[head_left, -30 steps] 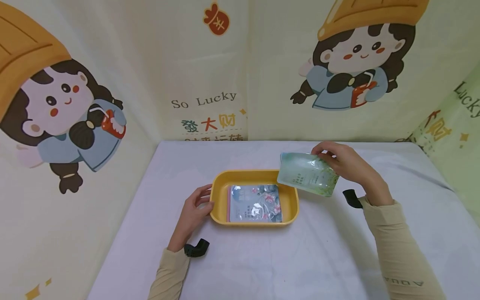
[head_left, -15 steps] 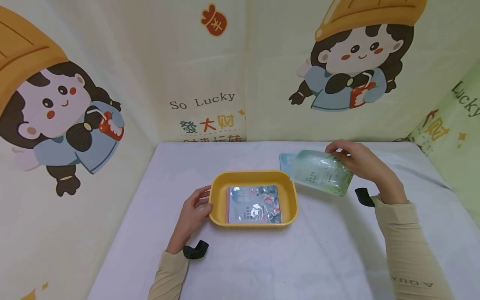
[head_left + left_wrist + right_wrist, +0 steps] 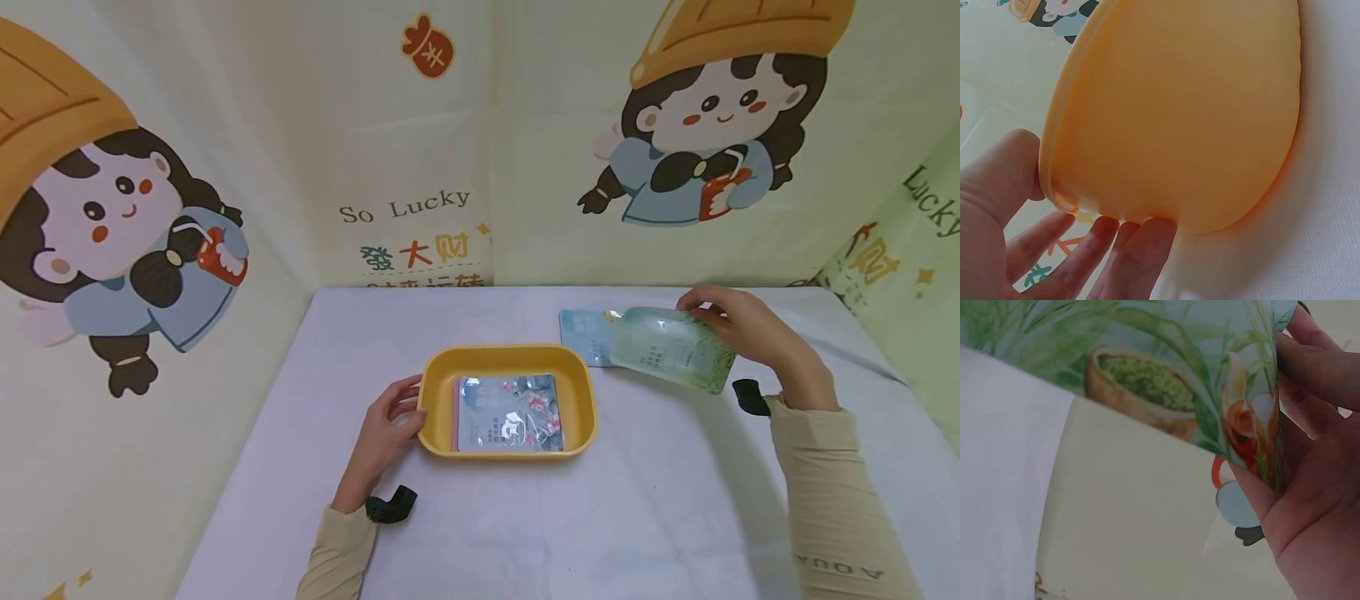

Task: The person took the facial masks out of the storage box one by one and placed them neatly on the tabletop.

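Observation:
In the head view my right hand (image 3: 738, 321) pinches the upper right corner of a shiny green sachet (image 3: 667, 348), held tilted over the table. The right wrist view shows its leafy print with a bowl (image 3: 1141, 387) drawn on it, the thumb on one side and fingers on the other. A light-blue sachet (image 3: 585, 337) lies partly covered by the green one. My left hand (image 3: 387, 425) holds the left end of a yellow tray (image 3: 581, 400); thumb at the rim, fingertips on the outer wall (image 3: 1179, 125). Inside the tray lies a blue flowered sachet (image 3: 510, 412) with a pink edge beneath it.
A white cloth (image 3: 600, 525) covers the table. Cream curtains (image 3: 540, 167) printed with cartoon figures stand along the back and sides. A black camera mount sits at each wrist, beside beige sleeves (image 3: 836, 492).
My right hand has moved right with the green sachet, away from the tray, and the light-blue sachet behind it has come into view. The left hand and tray stay in place.

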The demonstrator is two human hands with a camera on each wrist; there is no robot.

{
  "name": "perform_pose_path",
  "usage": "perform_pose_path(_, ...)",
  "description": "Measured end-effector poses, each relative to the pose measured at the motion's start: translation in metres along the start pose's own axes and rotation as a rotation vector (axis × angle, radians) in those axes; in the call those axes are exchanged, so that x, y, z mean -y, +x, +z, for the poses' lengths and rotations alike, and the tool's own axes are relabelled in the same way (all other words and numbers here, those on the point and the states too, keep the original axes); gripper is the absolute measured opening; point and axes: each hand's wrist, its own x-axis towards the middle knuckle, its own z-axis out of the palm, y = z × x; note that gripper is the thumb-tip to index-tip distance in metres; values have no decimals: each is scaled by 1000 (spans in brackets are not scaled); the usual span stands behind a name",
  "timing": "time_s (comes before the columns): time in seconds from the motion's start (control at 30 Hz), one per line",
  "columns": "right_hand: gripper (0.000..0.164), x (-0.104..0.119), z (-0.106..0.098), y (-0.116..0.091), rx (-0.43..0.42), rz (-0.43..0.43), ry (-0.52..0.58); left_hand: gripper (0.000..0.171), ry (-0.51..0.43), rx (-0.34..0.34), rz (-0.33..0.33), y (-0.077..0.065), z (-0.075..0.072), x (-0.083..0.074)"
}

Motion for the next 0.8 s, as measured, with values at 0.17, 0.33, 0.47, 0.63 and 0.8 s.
perform_pose_path(0.17, 24, -9, 1, -1, 37, 45, -2, 51, -7, 1, -1, -1, 0, 1)
perform_pose_path(0.33, 23, -20, 2, 1, 80, 95, 18, 50, -10, -3, 5, 0, 2, 1)
perform_pose_path(0.47, 22, -30, 3, 1, 88, 112, -11, 51, -7, -7, 12, 1, 4, 1)
perform_pose_path(0.63, 21, -43, 6, 2, 91, 116, -60, 50, 10, -18, 4, -1, 5, 0)
perform_pose_path(0.8, 21, -51, 11, 5, 101, 180, -75, 50, 12, -19, -16, -3, 5, -2)
